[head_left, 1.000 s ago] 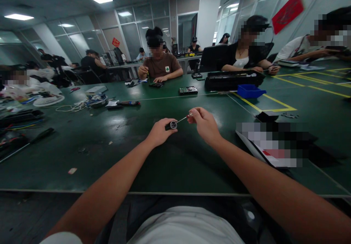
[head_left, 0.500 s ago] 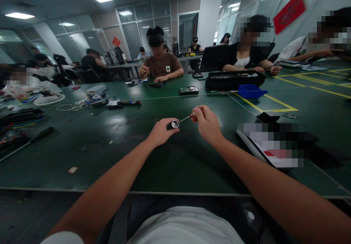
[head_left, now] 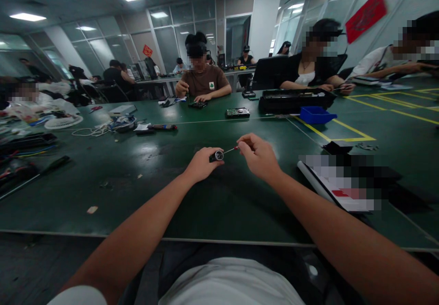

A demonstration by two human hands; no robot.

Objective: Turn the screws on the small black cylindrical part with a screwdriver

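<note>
My left hand (head_left: 203, 165) is closed around a small dark cylindrical part (head_left: 218, 156) with a silvery round opening turned toward me. Held by its red handle, a thin screwdriver (head_left: 231, 150) is in my right hand (head_left: 256, 154), fingers pinched on it. The metal shaft slants down to the left and its end reaches the rim of the opening; whether the tip touches anything inside is too small to tell. Both hands are above the green table (head_left: 226, 209).
A circuit-board device (head_left: 238, 112), a long black housing (head_left: 297, 100) and a blue bin (head_left: 317, 115) lie farther back. Right of my arm is a white-and-black item (head_left: 329, 186), partly blurred. Cables (head_left: 120, 124) and a long screwdriver (head_left: 51, 170) lie left. A co-worker (head_left: 206, 82) sits opposite.
My right hand has shifted slightly left and its fingers have re-curled around the screwdriver handle, covering more of it. The cylindrical part has turned slightly in my left hand.
</note>
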